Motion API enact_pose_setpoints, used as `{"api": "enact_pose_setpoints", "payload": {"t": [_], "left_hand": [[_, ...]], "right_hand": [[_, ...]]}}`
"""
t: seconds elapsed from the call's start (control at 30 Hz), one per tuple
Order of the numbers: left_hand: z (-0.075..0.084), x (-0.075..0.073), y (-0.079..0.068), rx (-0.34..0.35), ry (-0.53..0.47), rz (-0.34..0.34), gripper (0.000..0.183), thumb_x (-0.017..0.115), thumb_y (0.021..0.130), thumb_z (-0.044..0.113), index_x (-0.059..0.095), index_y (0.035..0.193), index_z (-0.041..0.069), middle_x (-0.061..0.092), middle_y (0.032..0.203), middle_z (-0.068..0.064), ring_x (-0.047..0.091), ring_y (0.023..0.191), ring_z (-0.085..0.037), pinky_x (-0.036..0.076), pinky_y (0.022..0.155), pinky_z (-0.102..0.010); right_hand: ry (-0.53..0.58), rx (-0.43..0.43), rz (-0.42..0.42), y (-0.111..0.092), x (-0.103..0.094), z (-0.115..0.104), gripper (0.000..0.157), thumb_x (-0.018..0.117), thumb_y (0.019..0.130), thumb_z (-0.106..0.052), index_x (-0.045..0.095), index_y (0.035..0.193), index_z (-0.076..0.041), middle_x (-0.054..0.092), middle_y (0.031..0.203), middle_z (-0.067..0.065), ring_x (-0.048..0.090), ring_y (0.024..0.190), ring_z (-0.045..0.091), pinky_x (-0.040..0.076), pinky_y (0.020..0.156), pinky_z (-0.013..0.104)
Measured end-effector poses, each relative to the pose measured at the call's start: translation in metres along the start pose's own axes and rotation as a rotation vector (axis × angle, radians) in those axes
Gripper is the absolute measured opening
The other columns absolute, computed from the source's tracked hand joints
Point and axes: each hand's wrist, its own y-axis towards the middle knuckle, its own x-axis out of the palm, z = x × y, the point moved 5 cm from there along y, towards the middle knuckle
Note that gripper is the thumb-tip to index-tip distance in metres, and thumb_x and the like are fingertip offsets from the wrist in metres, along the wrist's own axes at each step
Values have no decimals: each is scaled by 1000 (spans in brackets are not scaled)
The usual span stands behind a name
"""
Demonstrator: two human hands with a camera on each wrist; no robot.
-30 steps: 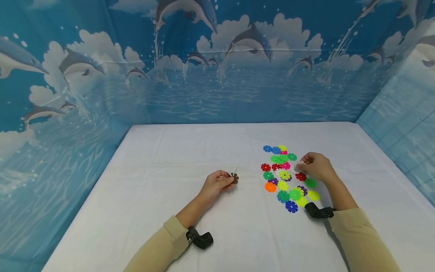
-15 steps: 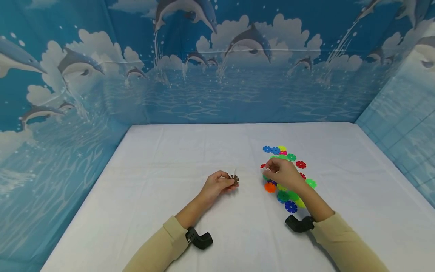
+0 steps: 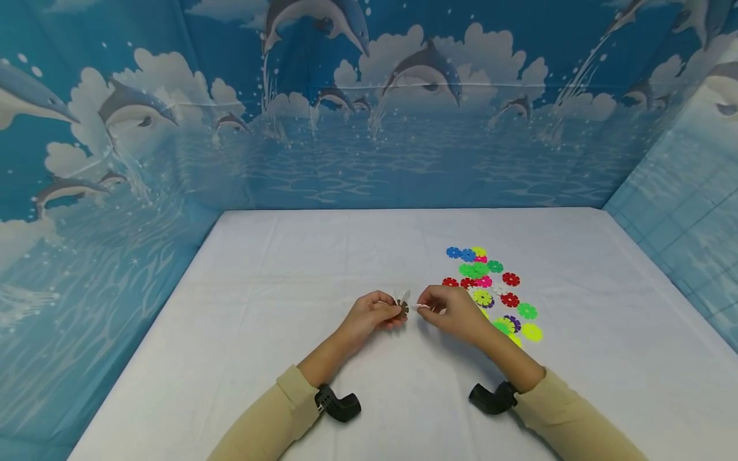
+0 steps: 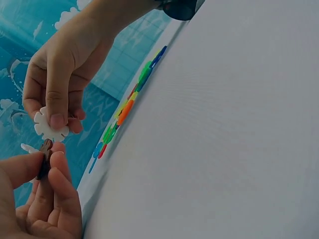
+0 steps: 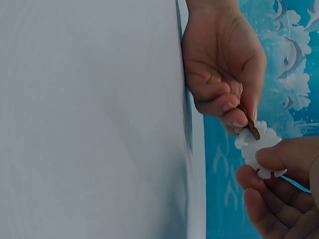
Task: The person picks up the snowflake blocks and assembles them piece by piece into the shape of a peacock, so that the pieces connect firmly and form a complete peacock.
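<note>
My left hand (image 3: 369, 312) pinches a brown notched plastic disc (image 4: 45, 159), a snowflake-type building piece, between thumb and fingers. A white piece (image 4: 28, 148) sticks out beside the brown one. Between the thumb and fingertips of my right hand (image 3: 458, 314) is a white notched disc (image 4: 41, 128). Its edge is right at the brown disc's rim in the left wrist view. From the right wrist, the brown disc (image 5: 254, 131) appears edge-on and overlaps the white. Both hands are held above the table, close together.
Several loose notched discs in many colours, such as a green disc (image 3: 527, 311) and a red disc (image 3: 510, 279), lie right of centre on the white-covered table (image 3: 300, 256). My right forearm hides some. A dolphin-print curtain (image 3: 369, 160) surrounds the back and sides.
My right hand has come leftward from the right side of the disc cluster, carrying the white disc to the brown disc. My left hand has stayed almost in place.
</note>
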Motion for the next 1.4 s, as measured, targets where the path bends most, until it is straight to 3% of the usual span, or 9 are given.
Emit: {"api": "enact_pose_setpoints", "payload": {"t": [0.3,0.83,1.03,1.4], "left_hand": [[1,1,-1,3,3,-31,9,58,94,-4,51,94,1,70,83,-4,68,75,-9,52,66,-19],[1,2,-2,19,31,-60,10,56,95,-7,50,95,1,67,83,-2,68,82,-13,54,75,-24],[4,4,-3,38,73,-83,8,55,95,-7,49,98,-5,69,88,-12,67,79,-10,53,72,-21],[5,6,-4,93,129,-121,8,55,93,-11,49,93,-7,67,88,-30,66,73,-8,52,68,-20]], "right_hand": [[-106,-133,23,-2,5,-10,15,74,81,4,69,82,-10,65,80,-6,57,71,8,53,64,28],[-149,-182,29,-4,10,-10,13,74,80,6,70,85,-6,62,79,-6,55,69,6,51,61,25],[-126,-192,34,-4,13,-11,12,75,80,4,69,84,-7,63,78,-5,53,66,5,50,59,23],[-223,-246,13,-6,18,-19,11,76,80,4,70,82,-5,66,78,-1,56,66,7,52,61,21]]}}
